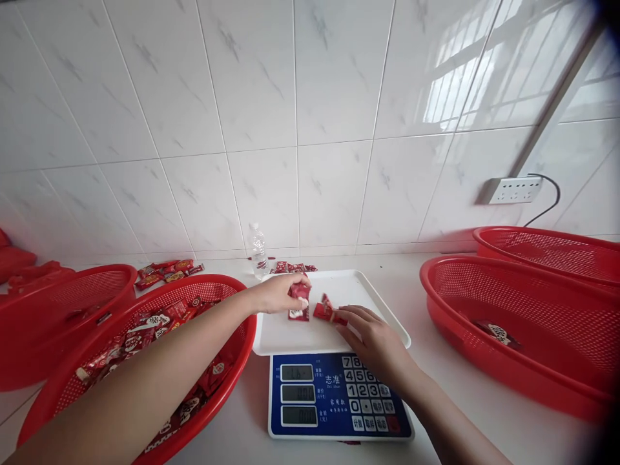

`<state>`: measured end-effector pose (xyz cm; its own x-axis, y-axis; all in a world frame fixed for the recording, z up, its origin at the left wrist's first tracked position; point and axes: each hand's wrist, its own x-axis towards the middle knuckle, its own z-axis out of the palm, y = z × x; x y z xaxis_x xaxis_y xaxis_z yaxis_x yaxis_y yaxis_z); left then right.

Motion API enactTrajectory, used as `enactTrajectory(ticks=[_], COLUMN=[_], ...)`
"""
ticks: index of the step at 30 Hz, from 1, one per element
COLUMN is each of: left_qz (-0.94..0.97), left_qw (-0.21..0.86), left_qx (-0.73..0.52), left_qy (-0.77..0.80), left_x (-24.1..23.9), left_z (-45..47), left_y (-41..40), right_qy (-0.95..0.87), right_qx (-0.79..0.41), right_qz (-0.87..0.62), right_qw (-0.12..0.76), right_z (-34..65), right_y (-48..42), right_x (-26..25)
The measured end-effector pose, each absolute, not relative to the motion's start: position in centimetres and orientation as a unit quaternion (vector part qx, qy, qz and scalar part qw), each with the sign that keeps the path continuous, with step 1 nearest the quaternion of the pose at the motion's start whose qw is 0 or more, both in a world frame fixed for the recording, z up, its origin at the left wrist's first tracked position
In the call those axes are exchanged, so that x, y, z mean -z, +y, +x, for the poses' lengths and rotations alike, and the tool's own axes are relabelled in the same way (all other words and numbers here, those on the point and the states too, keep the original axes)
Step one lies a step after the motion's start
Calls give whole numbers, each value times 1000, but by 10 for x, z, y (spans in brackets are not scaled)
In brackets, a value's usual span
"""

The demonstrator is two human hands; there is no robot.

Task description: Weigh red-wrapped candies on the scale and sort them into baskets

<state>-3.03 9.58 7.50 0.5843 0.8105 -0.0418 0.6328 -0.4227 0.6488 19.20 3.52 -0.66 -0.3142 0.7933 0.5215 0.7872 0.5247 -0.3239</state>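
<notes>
My left hand point(278, 294) is closed on a small red snack packet point(299, 311) with a pale print, over the white tray point(358, 284) of a scale. To its right, my right hand point(371, 332) has its fingers and thumb around the edge of another red packet point(323, 310), low over the same tray. Part of that packet is hidden under the fingers. The blue scale panel point(334, 397), with number keys and displays, faces me below the tray.
At left, a red basket point(245, 345) holds many red packets; another red basket point(119, 278) stands behind it. Loose packets point(167, 271) and a clear bottle point(258, 248) lie near the wall. At right, a red basket point(465, 368) holds one packet point(498, 332), with another basket point(547, 236) behind.
</notes>
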Motion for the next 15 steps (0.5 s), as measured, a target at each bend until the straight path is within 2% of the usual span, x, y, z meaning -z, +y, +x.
enactTrajectory(ticks=[8, 15], left_qz=[840, 859], left_qw=[249, 239], left_qx=[26, 55], left_qy=[481, 450], left_x=[-52, -48], left_z=[-28, -11], left_y=[81, 79], right_qy=[-806, -831], right_qx=[39, 90], right_qz=[-520, -469], right_qw=[282, 286], right_z=[202, 202], right_y=[35, 35], right_x=[3, 8])
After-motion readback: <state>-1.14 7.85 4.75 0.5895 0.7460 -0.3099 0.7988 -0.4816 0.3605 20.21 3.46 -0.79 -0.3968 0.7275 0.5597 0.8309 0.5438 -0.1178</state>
